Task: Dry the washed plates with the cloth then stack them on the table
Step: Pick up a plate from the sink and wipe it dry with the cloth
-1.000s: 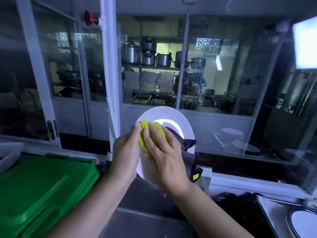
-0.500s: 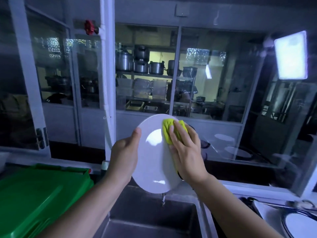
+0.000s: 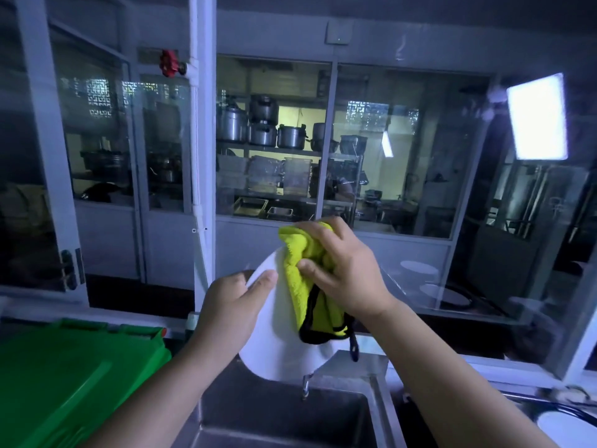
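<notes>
A white plate [image 3: 274, 344] stands nearly upright above the sink. My left hand [image 3: 231, 307] grips its left rim, thumb on the front face. A yellow-green cloth with black trim [image 3: 298, 279] hangs over the plate's upper right edge. My right hand [image 3: 344, 273] holds the bunched cloth against the plate there, thumb pinching the fabric. The plate's right part is hidden behind the cloth and hand.
A steel sink [image 3: 284, 415] with a small tap [image 3: 306, 381] lies below the plate. A green plastic lid [image 3: 64, 383] sits at the lower left. Another white plate [image 3: 565, 430] shows at the lower right. Glass partitions [image 3: 387, 150] stand close in front.
My right hand has carried the cloth from the plate's left edge across its face to the upper right rim, and the cloth now hangs down. The plate has turned more edge-on.
</notes>
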Action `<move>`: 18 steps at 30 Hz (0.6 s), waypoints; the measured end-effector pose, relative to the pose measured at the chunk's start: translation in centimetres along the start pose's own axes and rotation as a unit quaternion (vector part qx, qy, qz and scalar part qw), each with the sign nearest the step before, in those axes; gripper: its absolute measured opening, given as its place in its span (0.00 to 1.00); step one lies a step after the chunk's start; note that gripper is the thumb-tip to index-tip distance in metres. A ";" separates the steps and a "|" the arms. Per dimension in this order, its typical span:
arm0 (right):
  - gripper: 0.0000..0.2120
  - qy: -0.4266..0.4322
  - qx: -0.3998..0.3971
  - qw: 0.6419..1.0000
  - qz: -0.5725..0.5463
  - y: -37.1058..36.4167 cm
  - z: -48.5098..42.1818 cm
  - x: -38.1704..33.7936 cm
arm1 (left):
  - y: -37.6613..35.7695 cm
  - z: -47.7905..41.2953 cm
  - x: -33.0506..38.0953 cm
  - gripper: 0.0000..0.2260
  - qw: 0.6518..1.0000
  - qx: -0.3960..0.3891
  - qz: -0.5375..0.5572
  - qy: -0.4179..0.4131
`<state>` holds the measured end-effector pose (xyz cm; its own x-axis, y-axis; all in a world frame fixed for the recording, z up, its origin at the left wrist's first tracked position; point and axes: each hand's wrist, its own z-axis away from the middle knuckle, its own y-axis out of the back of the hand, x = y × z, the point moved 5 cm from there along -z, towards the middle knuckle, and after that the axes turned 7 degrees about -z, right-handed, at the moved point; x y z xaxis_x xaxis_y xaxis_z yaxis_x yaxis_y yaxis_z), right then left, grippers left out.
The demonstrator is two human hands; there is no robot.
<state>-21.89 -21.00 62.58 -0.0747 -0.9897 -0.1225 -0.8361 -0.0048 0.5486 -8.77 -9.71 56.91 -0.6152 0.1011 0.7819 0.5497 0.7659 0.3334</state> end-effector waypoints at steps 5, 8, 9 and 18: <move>0.12 -0.188 0.136 0.930 -0.286 0.4 3.8 3.8 | 1.6 0.3 0.0 0.30 0.997 0.058 0.052 0.010; 0.13 -0.217 0.118 0.911 -0.330 0.2 4.7 4.2 | 1.5 0.0 -0.3 0.29 0.996 0.052 0.072 0.011; 0.14 -0.212 0.107 0.912 -0.334 0.4 4.5 4.1 | 1.4 0.0 -0.4 0.28 0.997 0.042 0.062 0.007; 0.14 -0.151 -0.174 0.924 -0.306 0.6 0.1 1.2 | -0.6 0.0 0.8 0.26 0.989 -0.013 -0.123 -0.081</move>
<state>-22.53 -22.20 62.69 0.1610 -0.7013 -0.6945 -0.5505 -0.6478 0.5266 -9.60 -10.04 57.35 -0.8139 0.0163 0.5807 0.3852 0.7634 0.5185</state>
